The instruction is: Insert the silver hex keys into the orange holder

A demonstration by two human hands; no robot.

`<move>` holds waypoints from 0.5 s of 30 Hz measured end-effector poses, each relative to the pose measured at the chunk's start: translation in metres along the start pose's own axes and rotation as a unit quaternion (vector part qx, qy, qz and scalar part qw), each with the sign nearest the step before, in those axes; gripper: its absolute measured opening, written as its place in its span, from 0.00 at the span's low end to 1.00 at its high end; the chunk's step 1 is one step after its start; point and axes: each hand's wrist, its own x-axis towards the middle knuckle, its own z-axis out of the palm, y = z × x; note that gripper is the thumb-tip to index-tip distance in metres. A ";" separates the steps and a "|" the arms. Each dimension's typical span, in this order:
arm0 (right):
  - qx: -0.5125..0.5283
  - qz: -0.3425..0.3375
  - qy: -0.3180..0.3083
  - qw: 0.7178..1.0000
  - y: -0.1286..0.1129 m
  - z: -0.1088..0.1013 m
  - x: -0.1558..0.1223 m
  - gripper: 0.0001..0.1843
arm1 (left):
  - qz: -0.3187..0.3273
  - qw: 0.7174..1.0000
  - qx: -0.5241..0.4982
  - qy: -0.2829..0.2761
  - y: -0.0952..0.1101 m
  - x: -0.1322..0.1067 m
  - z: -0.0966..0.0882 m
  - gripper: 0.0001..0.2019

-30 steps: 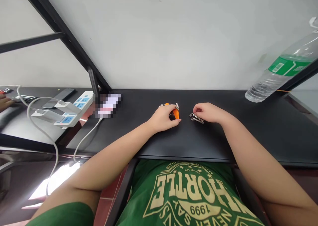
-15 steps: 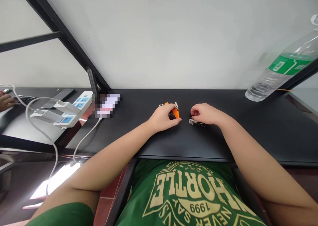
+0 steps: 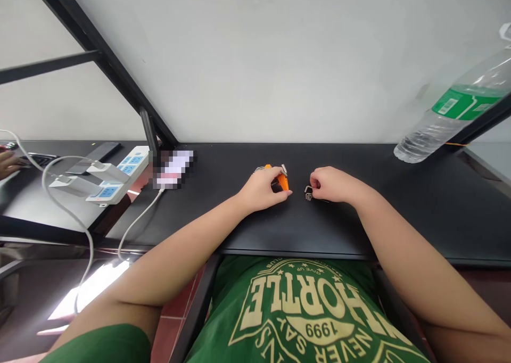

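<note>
My left hand point(image 3: 264, 189) is closed around an orange hex key holder point(image 3: 283, 181), just over the black table. A thick silver hex key point(image 3: 283, 169) sticks out at the holder's top, and thinner keys show past the far side of the hand. To the right, my right hand point(image 3: 329, 184) has its fingers pinched together on a hex key point(image 3: 308, 188), whose bent end shows left of the fingertips. Several more hex keys point(image 3: 308, 197) lie in a small bundle on the table under those fingers, their long ends mostly hidden by the hand.
A large water bottle point(image 3: 435, 123) with a green label stands at the right rear. On the left are a phone point(image 3: 173, 170) with a cable, a white power strip point(image 3: 120, 176) with chargers, and a black frame post point(image 3: 148, 129). Another person's hand point(image 3: 8, 162) shows at far left.
My right hand has come down slightly and a little to the right, onto the bundle, and now pinches one hex key. The left hand and holder have stayed in place.
</note>
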 end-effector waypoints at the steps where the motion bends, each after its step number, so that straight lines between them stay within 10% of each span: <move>1: 0.014 0.001 0.018 1.000 -0.001 0.000 0.000 0.05 | 0.000 1.000 -0.001 0.001 0.000 0.000 0.000 0.15; 4: 0.198 -0.040 0.094 0.975 -0.002 0.003 -0.001 0.05 | 0.001 1.000 -0.004 0.006 -0.001 0.000 0.000 0.16; 10: 0.556 -0.140 0.151 0.806 -0.017 0.017 0.002 0.17 | -0.004 1.000 0.001 0.001 0.000 -0.001 0.001 0.16; 15: 0.577 -0.154 0.165 0.785 -0.031 0.023 0.000 0.17 | 0.002 1.000 0.005 0.004 0.001 -0.001 0.001 0.14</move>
